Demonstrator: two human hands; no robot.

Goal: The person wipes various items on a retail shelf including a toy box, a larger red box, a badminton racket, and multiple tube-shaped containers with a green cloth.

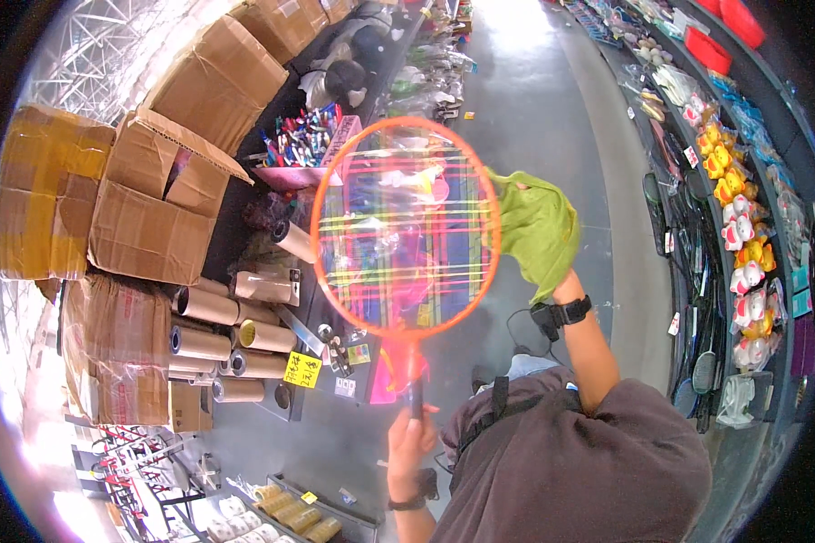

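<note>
My left hand [411,438] grips the dark handle of a badminton racket [405,332] with an orange rim. The racket stands upright before me, its head uppermost, and shiny clear plastic covers the strings. Pink, yellow and green bands of string cross the head. On the right side, my right hand [568,288] holds a green cloth [540,227] at the rim. The cloth drapes over most of that hand and hides the fingers, so their exact grip cannot be seen.
Left of the racket, a shelf holds cardboard tubes [207,305], a pink box of pens [299,175] and a yellow handwritten sign [303,370]. Large cardboard boxes [156,197] stand beyond. Rolls of tape [299,519] lie below. Hairbrushes [704,373] and small toys [737,231] line the right shelf.
</note>
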